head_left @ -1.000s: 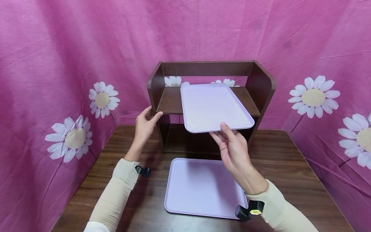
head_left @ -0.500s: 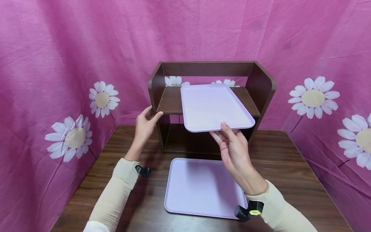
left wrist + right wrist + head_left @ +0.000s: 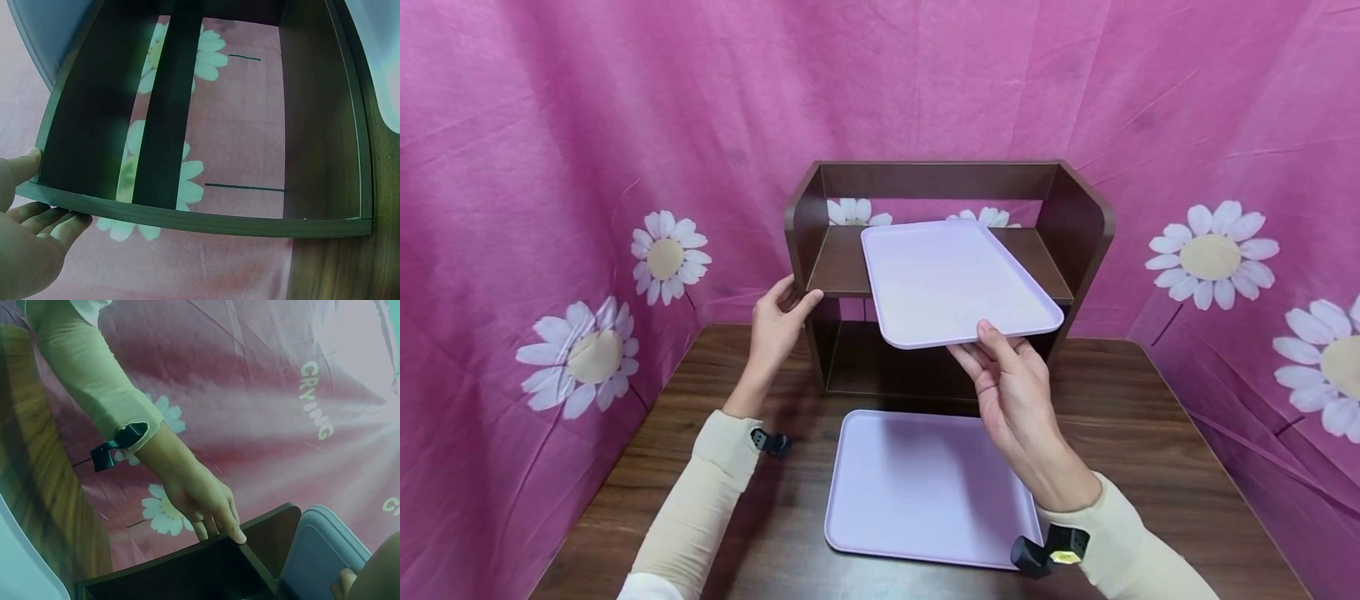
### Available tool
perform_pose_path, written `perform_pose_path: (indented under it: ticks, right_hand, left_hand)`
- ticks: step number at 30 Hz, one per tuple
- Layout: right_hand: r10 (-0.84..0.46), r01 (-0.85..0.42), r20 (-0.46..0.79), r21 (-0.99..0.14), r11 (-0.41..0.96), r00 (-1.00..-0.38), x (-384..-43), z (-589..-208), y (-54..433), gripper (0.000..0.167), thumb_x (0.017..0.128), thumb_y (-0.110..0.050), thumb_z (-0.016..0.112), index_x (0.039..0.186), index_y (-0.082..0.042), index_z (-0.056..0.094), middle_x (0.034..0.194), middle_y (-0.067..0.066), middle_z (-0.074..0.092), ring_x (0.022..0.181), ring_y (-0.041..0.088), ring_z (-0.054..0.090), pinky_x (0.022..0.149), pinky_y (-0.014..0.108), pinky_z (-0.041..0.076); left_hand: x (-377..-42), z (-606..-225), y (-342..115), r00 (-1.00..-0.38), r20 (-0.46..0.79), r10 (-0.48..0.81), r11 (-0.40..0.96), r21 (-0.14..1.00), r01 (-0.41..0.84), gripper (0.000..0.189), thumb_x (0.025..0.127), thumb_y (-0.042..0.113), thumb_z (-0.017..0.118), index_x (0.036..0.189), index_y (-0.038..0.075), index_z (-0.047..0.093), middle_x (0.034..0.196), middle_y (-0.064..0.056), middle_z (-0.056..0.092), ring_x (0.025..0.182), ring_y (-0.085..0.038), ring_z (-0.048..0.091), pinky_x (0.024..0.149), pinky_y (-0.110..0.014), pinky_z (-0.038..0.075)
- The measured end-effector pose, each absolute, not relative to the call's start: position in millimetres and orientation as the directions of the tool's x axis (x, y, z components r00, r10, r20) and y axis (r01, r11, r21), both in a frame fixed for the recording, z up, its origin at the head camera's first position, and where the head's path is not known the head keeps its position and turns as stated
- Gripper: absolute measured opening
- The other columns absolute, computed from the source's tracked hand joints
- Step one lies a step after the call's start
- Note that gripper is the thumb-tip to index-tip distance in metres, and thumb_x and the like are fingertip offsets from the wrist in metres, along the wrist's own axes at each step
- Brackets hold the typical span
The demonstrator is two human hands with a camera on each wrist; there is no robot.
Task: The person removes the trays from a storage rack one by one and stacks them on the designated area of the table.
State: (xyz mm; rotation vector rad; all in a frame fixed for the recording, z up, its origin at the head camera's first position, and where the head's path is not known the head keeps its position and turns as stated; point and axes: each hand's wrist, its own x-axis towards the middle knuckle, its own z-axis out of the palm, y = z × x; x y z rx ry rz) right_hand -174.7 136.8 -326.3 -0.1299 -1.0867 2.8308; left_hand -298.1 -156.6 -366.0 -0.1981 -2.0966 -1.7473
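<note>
A dark brown two-tier shelf (image 3: pixel 936 179) stands on the table. My left hand (image 3: pixel 775 325) grips its left side panel; in the left wrist view the thumb lies on the inner side at the middle board and the fingers (image 3: pixel 59 228) lie outside. My right hand (image 3: pixel 1018 396) pinches the near edge of a lilac tray (image 3: pixel 955 279), thumb on top and fingers underneath. This tray is held in front of the upper tier, turned a little and covering part of the middle board. A second lilac tray (image 3: pixel 917 492) lies flat on the table before the shelf.
The wooden table (image 3: pixel 1142 433) extends to both sides of the shelf. A pink curtain (image 3: pixel 940 75) printed with white daisies hangs behind and at both sides. Small black cameras sit on both wrists.
The held tray has turned slightly, its far left corner shifting left, and its near edge sits a little lower. My right hand has shifted slightly right and down. The left hand keeps its place.
</note>
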Motion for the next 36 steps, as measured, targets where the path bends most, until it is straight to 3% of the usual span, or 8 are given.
perform_pose_path:
  ticks: [16, 36]
  right_hand:
    - [0.174, -0.154, 0.036, -0.665, -0.731, -0.984, -173, -325, 142, 0.018, 0.106, 0.000, 0.060, 0.120, -0.002, 0.048, 0.105, 0.007, 0.075, 0.098, 0.018, 0.079, 0.094, 0.038, 0.065]
    - [0.175, -0.195, 0.097, -0.672, -0.715, -0.980, -164, -320, 154, 0.017, 0.108, -0.001, 0.058, 0.122, 0.000, 0.049, 0.103, 0.009, 0.081, 0.096, 0.020, 0.081, 0.089, 0.040, 0.066]
  left_hand:
    - [-299, -366, -157, -0.911, 0.386, -0.147, 0.203, 0.913, 0.354, 0.055, 0.097, 0.020, 0.082, 0.144, -0.001, 0.064, 0.142, -0.023, 0.068, 0.134, -0.031, 0.066, 0.113, -0.041, 0.055]
    - [-298, -366, -157, -0.914, 0.374, -0.156, 0.228, 0.914, 0.335, 0.055, 0.097, 0.020, 0.081, 0.146, 0.001, 0.063, 0.142, -0.022, 0.068, 0.134, -0.031, 0.066, 0.110, -0.042, 0.056]
